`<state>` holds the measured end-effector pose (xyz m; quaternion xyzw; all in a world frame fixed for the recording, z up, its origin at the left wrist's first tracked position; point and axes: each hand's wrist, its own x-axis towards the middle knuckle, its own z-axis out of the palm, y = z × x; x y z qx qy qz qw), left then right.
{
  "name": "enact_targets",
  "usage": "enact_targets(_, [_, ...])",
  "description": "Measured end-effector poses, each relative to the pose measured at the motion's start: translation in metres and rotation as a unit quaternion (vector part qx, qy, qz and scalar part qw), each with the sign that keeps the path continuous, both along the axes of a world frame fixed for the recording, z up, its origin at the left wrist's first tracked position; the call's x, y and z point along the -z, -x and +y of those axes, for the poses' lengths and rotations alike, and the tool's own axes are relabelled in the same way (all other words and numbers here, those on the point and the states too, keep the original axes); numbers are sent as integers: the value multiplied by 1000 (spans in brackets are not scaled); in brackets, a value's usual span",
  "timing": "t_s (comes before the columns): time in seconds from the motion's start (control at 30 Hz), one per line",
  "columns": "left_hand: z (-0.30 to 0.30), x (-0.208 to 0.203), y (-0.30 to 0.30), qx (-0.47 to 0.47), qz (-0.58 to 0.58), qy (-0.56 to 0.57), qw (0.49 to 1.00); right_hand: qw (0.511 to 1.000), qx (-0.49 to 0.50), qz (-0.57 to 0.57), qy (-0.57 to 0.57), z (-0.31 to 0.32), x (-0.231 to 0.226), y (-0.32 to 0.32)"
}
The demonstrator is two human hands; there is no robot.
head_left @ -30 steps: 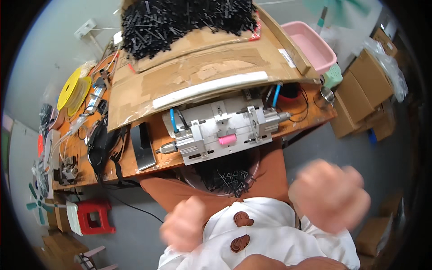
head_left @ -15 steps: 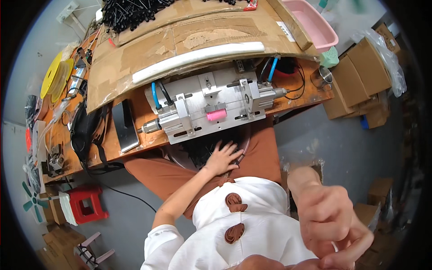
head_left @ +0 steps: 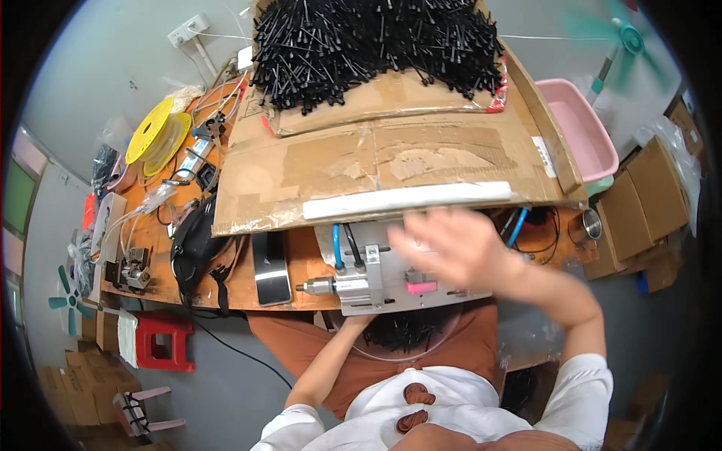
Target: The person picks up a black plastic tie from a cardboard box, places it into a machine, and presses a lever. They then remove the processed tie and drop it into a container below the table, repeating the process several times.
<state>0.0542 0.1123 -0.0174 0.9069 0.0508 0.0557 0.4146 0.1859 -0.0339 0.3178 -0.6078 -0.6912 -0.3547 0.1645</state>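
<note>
Right hand (head_left: 451, 248) spread wide, empty, blurred above the metal fixture (head_left: 376, 282) on the desk (head_left: 301, 278); left hand hidden under the fixture, grip untellable; black ties (head_left: 376, 45) heaped at twelve o'clock, seemingly mostly unprocessed.

R hand (head_left: 451, 248) open over metal fixture (head_left: 376, 282); L hand hidden under workbench (head_left: 301, 267).

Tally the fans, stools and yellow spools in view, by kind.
Fans: 2, a teal one upper right and a teal one on the floor at left
Red stool: 1
Pink stool: 1
Yellow spools: 2
Total: 6
</note>
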Motion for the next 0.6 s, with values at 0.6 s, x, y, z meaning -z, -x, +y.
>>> enact_targets(0.6, [46, -25, 21, -121, 101, 3, 988, 950, 70, -299, 58, 237, -15, -180])
